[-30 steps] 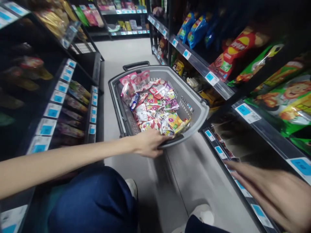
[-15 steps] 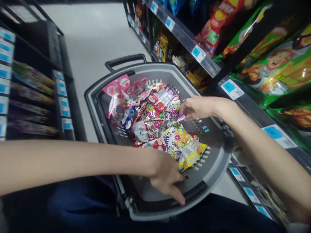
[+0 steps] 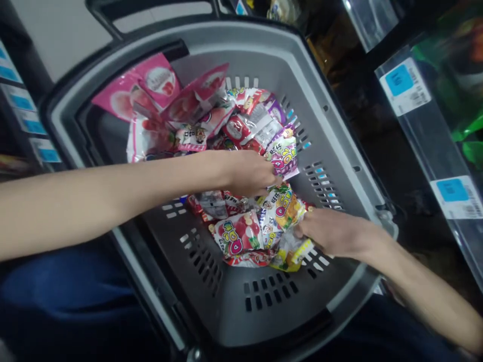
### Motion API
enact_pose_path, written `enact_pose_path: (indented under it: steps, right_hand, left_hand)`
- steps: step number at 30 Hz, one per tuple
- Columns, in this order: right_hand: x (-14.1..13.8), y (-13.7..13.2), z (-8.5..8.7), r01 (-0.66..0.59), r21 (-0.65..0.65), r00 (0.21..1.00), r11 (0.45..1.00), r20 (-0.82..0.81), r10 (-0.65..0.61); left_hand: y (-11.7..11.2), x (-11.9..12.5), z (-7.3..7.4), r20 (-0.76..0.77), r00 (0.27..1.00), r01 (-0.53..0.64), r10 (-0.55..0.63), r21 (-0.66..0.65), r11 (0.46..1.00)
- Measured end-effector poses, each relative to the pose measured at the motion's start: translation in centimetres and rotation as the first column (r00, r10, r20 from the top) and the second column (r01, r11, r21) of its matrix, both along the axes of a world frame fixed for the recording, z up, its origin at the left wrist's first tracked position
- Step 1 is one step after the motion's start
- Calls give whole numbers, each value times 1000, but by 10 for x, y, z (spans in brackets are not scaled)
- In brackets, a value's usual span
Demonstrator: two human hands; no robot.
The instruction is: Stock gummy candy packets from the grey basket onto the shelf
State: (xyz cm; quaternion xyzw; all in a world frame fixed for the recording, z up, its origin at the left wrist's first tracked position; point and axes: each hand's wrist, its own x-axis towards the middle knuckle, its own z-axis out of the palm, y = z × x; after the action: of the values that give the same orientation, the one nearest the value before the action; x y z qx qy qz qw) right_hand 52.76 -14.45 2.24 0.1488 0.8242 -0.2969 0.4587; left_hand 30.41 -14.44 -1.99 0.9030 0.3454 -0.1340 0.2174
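A grey shopping basket fills the view, holding a heap of several small candy packets in pink, red, purple and yellow. My left hand reaches in from the left and lies on the packets at the middle of the heap, fingers curled around some of them beside a purple packet. My right hand comes in from the lower right, fingers closed on the packets at the near right edge of the heap, by a yellow packet. Large pink bags stand at the basket's far left.
The basket's dark handle shows at the top. Shelf edges with blue price labels run along the right, more labels at the far left. My blue trouser leg lies below my left arm.
The view has closed in on the basket. My left hand left the near rim and moved onto the middle of the heap. My right hand dropped from the far side to the near right packets.
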Motion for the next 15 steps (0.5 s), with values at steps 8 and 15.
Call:
enact_pose_path:
  steps: [8, 15]
  right_hand:
    - [-53, 72, 28, 91, -78, 729, 993, -674, -120]
    - [-60, 47, -8, 625, -338, -18, 704, -908, -419]
  left_hand:
    - [23, -12, 28, 479, 765, -142, 431, -527, 838]
    - [21, -34, 64, 383, 473, -268, 793, -795, 544]
